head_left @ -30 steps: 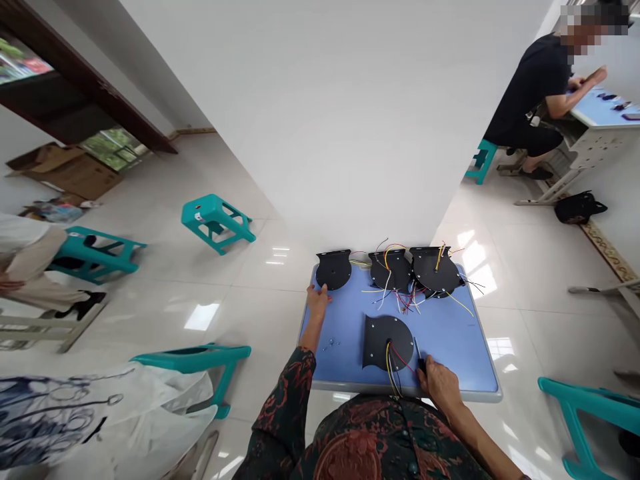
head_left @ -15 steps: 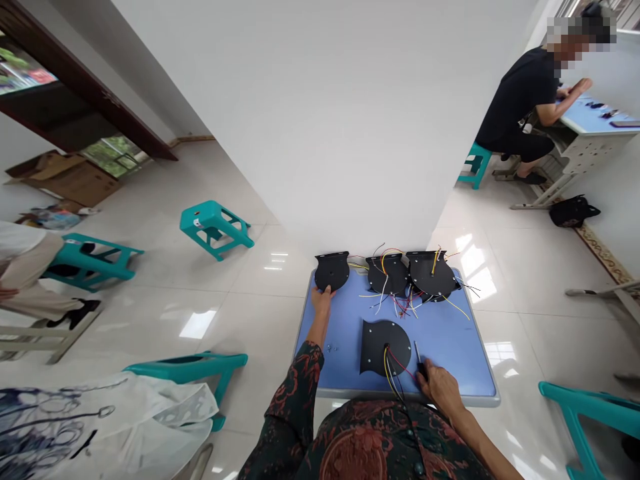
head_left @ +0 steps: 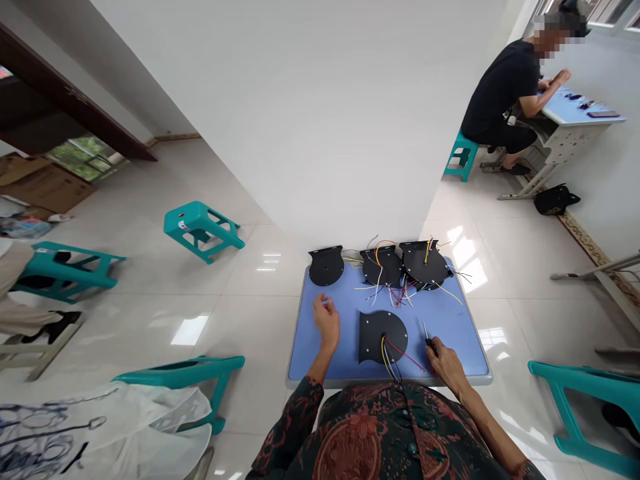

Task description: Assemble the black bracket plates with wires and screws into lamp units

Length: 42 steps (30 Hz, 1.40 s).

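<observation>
My right hand (head_left: 446, 362) is closed around a small screwdriver (head_left: 427, 335), its shaft pointing away from me just right of the nearest black disc-shaped plate (head_left: 371, 339). Red, yellow, white and black wires come out of that plate. My left hand (head_left: 327, 321) hovers over the left part of the blue table (head_left: 305, 347), fingers loosely bent and apart, with nothing seen in it. Beyond it lies another black plate (head_left: 327, 268) at the far left corner. Several more wired plates (head_left: 424, 261) overlap at the far right, their loose wires spread over the tabletop.
A white pillar (head_left: 300, 120) rises behind the table. Teal stools (head_left: 197, 223) stand around on the tiled floor. A person in black (head_left: 505, 83) sits working at a desk (head_left: 575, 113) at the right. White clothing of someone close by (head_left: 150, 427) shows at lower left.
My left hand has let go of the far left plate and come back toward me, over the spot where small screws lay. My right hand, still holding the screwdriver, has shifted slightly away from the near plate.
</observation>
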{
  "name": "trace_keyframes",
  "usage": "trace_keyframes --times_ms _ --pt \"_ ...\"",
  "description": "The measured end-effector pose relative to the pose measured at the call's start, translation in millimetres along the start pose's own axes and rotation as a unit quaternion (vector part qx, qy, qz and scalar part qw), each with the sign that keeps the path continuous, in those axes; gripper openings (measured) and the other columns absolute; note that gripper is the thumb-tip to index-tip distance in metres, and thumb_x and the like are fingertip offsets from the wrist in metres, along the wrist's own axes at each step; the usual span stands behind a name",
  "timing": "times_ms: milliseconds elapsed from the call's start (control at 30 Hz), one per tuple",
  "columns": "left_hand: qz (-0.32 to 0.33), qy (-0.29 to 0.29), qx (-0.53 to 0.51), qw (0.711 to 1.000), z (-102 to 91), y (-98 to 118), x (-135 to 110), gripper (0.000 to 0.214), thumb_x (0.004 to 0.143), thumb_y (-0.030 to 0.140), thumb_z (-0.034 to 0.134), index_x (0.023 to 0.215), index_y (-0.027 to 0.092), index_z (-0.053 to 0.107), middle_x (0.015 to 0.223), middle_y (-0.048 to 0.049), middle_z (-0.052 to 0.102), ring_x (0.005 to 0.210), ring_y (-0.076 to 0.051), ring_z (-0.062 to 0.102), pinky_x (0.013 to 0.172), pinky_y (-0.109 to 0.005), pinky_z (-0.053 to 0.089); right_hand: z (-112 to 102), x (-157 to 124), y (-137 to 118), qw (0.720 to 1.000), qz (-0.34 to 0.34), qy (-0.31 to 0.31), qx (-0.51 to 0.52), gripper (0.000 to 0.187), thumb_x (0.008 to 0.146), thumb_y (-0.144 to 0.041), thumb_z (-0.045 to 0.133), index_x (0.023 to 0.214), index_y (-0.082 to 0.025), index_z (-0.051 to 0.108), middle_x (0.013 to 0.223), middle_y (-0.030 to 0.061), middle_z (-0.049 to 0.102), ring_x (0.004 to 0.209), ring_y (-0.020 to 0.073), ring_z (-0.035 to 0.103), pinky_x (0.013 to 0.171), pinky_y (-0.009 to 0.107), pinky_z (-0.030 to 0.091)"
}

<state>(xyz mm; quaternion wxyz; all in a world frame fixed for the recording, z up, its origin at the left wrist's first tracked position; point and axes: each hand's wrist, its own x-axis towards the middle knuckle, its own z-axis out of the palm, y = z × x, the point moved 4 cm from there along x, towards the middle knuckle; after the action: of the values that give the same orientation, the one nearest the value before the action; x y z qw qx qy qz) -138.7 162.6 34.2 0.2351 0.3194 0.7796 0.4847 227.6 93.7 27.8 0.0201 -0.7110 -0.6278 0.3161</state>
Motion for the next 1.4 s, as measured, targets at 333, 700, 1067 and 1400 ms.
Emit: trace_keyframes --times_ms 333,700,1067,1400 --pt "0.572 -0.436 0.173 0.673 68.9 33 -153 0.048 0.101 0.039 0.054 0.142 0.014 0.053 0.146 -0.0164 0.058 0.147 -0.028 0.042 0.119 -0.047 0.041 -45 -11 -27 0.972 -0.066 0.178 0.141 0.043 0.094 -0.054 0.043 0.109 -0.020 0.064 0.079 0.0071 0.074 0.064 0.0218 0.066 0.064 0.030 0.046" --pt "0.587 -0.427 0.220 0.652 65.6 -5 -164 0.052 0.099 0.034 0.056 0.147 0.016 0.050 0.150 -0.0165 0.055 0.148 -0.029 0.042 0.119 -0.048 0.039 -29 -29 -45 0.976 -0.125 0.168 0.057 0.037 0.098 -0.047 0.041 0.100 -0.020 0.066 0.082 0.0097 0.076 0.072 0.0240 0.070 0.068 0.029 0.045" --pt "0.603 -0.411 0.218 0.649 67.5 -9 -165 0.049 0.101 0.031 0.049 0.146 0.014 0.051 0.149 -0.0167 0.055 0.145 -0.031 0.044 0.118 -0.050 0.040 -25 -31 -45 0.976 -0.131 0.171 0.021 0.034 0.099 -0.044 0.042 0.100 -0.020 0.066 0.083 0.0098 0.076 0.073 0.0234 0.072 0.066 0.028 0.043" --pt "0.612 -0.394 0.224 0.648 68.9 -9 -166 0.049 0.100 0.031 0.050 0.145 0.011 0.052 0.148 -0.0173 0.056 0.143 -0.032 0.046 0.116 -0.048 0.041 -26 -33 -46 0.977 -0.133 0.169 0.003 0.037 0.100 -0.045 0.039 0.101 -0.020 0.066 0.083 0.0097 0.076 0.072 0.0222 0.071 0.066 0.027 0.043"
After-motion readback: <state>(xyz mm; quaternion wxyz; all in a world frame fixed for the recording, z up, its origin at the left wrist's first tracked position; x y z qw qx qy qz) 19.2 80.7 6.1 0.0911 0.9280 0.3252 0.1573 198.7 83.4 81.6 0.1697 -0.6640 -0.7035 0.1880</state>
